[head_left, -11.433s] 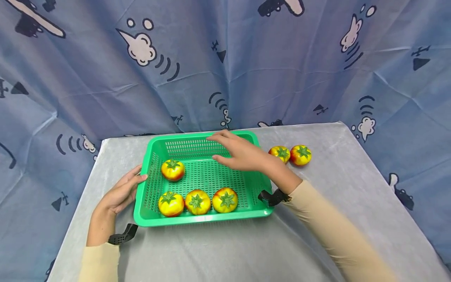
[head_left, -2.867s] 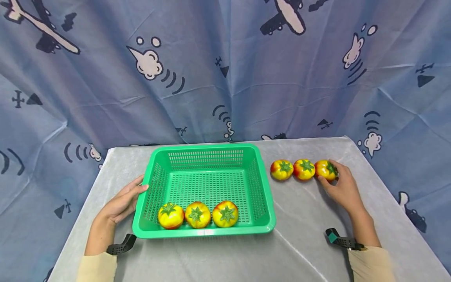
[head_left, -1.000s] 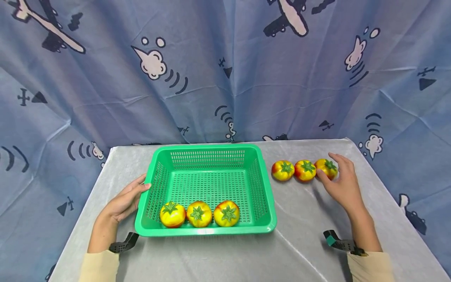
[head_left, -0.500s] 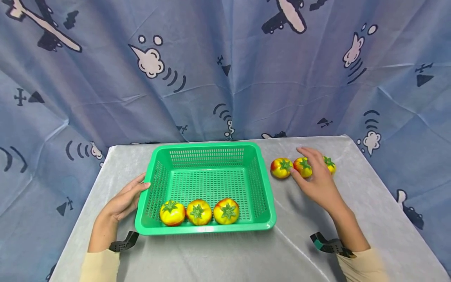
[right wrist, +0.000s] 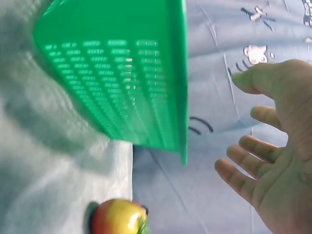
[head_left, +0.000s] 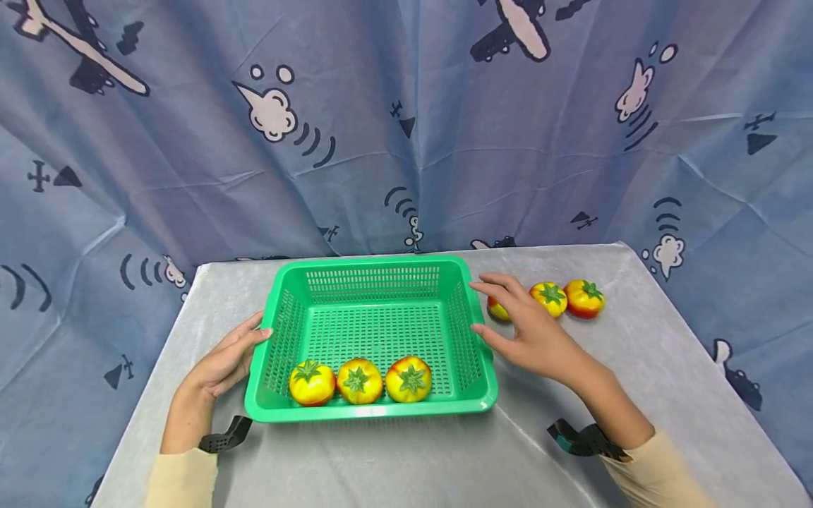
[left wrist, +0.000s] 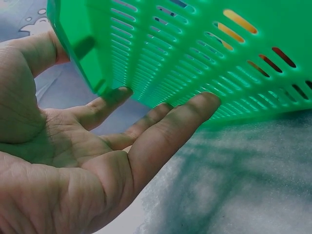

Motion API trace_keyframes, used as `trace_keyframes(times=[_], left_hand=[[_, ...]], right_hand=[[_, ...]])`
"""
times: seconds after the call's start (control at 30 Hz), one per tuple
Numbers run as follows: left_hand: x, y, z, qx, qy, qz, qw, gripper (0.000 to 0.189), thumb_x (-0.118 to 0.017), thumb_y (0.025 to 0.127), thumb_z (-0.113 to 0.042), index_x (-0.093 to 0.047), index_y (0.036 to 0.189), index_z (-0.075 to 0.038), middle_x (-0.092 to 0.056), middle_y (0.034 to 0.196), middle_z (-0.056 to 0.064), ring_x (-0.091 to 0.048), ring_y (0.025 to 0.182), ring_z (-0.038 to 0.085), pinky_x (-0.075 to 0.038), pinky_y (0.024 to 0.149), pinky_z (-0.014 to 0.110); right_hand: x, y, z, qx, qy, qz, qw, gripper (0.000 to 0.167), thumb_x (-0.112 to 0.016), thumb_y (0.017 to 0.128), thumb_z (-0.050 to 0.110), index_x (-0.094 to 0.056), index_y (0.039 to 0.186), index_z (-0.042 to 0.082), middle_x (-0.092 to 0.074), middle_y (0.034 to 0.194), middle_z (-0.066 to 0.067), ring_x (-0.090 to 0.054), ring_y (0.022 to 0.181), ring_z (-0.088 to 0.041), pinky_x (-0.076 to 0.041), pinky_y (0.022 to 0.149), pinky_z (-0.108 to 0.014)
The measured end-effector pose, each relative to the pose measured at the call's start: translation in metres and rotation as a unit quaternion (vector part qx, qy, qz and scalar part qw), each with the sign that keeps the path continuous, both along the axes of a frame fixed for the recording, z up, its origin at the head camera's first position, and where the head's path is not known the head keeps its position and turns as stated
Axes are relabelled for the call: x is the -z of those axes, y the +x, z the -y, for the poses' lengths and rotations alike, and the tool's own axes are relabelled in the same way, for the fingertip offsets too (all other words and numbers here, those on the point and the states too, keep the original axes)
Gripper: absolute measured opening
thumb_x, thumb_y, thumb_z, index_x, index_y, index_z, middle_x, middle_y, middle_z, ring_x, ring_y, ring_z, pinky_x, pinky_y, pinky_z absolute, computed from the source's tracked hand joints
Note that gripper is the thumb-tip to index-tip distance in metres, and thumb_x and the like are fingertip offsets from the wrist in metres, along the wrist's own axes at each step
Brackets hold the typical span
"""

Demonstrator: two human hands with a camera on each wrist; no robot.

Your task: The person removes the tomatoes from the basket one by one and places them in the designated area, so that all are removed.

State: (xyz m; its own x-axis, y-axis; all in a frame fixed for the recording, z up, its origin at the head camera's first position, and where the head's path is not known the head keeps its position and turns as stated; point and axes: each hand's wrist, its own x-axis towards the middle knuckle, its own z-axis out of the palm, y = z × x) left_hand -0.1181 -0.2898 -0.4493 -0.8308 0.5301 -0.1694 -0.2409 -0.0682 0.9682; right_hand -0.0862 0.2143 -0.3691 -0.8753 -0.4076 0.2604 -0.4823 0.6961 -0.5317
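A green plastic basket (head_left: 375, 413) with slotted walls stands on the table. Three yellow-red toy tomatoes (head_left: 359, 381) with green leafy tops sit in a row along its near wall. My left hand (head_left: 222, 360) holds the basket's left side, thumb over the rim and fingers against the slotted outer wall (left wrist: 146, 53). Beside the right rim hovers my right hand (head_left: 533, 331), fingers spread, holding nothing. It partly covers the nearest tomato (head_left: 498, 309) of another row; a second tomato (head_left: 549, 299) and a third tomato (head_left: 585, 299) lie to its right.
A pale grey cloth covers the table (head_left: 381, 466). Behind it hangs a blue curtain (head_left: 356, 127) printed with planes and clouds. Each wrist wears a black band, the left band (head_left: 225, 435) near the basket's front left corner.
Since the oldest frame, the back-left tomato has left the basket, and a third stands in the right-hand row. My right hand released that one and moved left to the basket's right rim.
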Motion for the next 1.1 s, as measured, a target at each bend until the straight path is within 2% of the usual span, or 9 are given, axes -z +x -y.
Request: trace_keyframes(times=[0.2, 0.47, 0.57, 0.73, 0.87, 1.1], left_hand=[[0.005, 0.001, 0.000, -0.005, -0.007, 0.002, 1.0000, 0.072, -0.040, 0.116, -0.019, 0.005, 0.167, 0.004, -0.067, 0.137, -0.010, -0.069, 0.122, 0.006, -0.063, 0.097, 0.030], [0.005, 0.004, 0.004, 0.008, 0.002, -0.008, 0.9999, 0.072, -0.036, 0.116, -0.018, 0.009, 0.167, 0.005, -0.066, 0.138, -0.009, -0.069, 0.122, 0.007, -0.063, 0.097, 0.030], [0.002, 0.003, 0.005, 0.010, 0.008, -0.011, 0.9998, 0.071, -0.036, 0.116, -0.018, 0.009, 0.167, 0.005, -0.066, 0.138, -0.008, -0.069, 0.122, 0.007, -0.063, 0.097, 0.030], [0.000, 0.001, 0.004, 0.009, 0.012, -0.012, 0.9998, 0.071, -0.036, 0.116, -0.017, 0.008, 0.166, 0.005, -0.067, 0.137, -0.008, -0.070, 0.121, 0.008, -0.063, 0.097, 0.030], [0.000, 0.001, 0.001, 0.012, 0.010, -0.011, 0.9998, 0.071, -0.037, 0.116, -0.018, 0.007, 0.167, 0.005, -0.066, 0.138, -0.008, -0.069, 0.123, 0.008, -0.063, 0.098, 0.030], [0.000, 0.002, -0.001, 0.009, 0.007, -0.005, 0.9999, 0.071, -0.037, 0.116, -0.018, 0.008, 0.167, 0.005, -0.067, 0.137, -0.009, -0.069, 0.122, 0.007, -0.062, 0.098, 0.029]], right_hand=[[-0.008, 0.002, 0.020, -0.053, 0.036, 0.015, 0.9978, 0.063, -0.079, 0.096, 0.026, -0.055, 0.153, 0.013, -0.048, 0.161, -0.013, -0.054, 0.143, -0.036, -0.055, 0.110, -0.057], [-0.008, 0.001, 0.048, -0.127, 0.084, 0.047, 0.9872, 0.063, -0.078, 0.097, 0.031, -0.054, 0.154, 0.018, -0.052, 0.158, -0.010, -0.058, 0.141, -0.030, -0.055, 0.112, -0.050], [-0.008, 0.000, 0.060, -0.147, 0.118, 0.064, 0.9800, 0.062, -0.077, 0.098, 0.032, -0.055, 0.154, 0.018, -0.051, 0.159, -0.011, -0.056, 0.143, -0.031, -0.054, 0.114, -0.052], [-0.009, -0.004, 0.080, -0.182, 0.176, 0.101, 0.9622, 0.059, -0.075, 0.100, 0.033, -0.055, 0.154, 0.020, -0.049, 0.162, -0.012, -0.051, 0.148, -0.032, -0.050, 0.118, -0.053], [-0.008, -0.005, 0.090, -0.202, 0.191, 0.124, 0.9524, 0.059, -0.075, 0.100, 0.030, -0.055, 0.154, 0.020, -0.051, 0.161, -0.009, -0.052, 0.147, -0.030, -0.050, 0.119, -0.051], [-0.009, -0.004, 0.099, -0.233, 0.208, 0.119, 0.9425, 0.056, -0.079, 0.097, 0.026, -0.060, 0.149, 0.019, -0.058, 0.151, -0.004, -0.057, 0.140, -0.023, -0.052, 0.117, -0.044]])
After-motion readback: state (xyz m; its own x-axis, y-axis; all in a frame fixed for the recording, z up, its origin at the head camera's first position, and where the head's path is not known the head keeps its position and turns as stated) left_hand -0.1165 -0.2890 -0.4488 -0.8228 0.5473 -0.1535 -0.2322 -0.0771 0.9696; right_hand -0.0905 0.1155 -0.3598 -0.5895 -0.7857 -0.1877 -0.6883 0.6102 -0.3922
